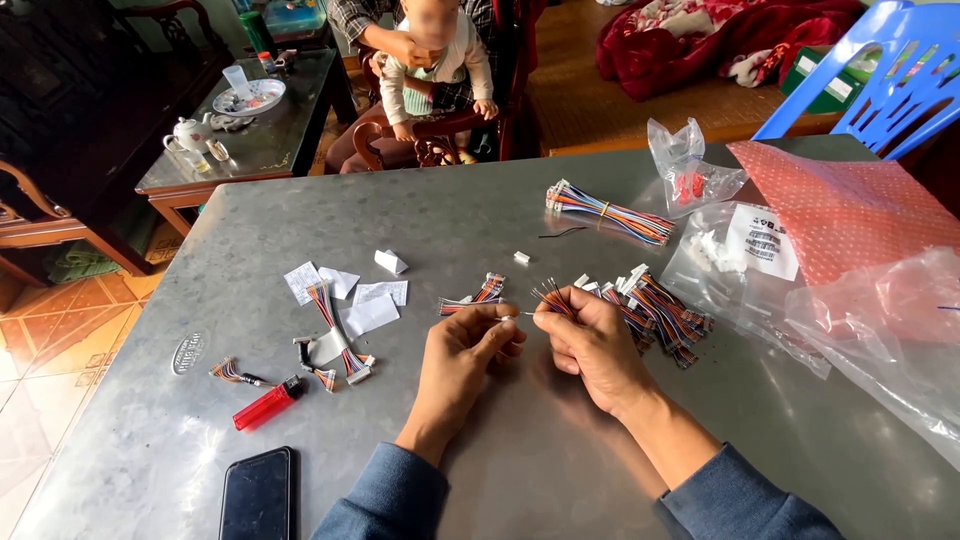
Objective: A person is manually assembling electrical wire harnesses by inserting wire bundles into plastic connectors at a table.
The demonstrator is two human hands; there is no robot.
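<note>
On steel counter point(560, 450) | left hand point(462, 352) fingers pinch 1 thin wire end | right hand point(592, 345) fingers grip multicoloured wire harness point(553, 297) | likely light, limp, delicate; best held near connector.

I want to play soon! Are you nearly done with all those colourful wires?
Some look done: a pile of wires with white plugs lies by the right hand. One wire bunch is in that hand now, the left hand pinching its end. A tied wire bundle and a bag of white plugs wait untouched.
</note>
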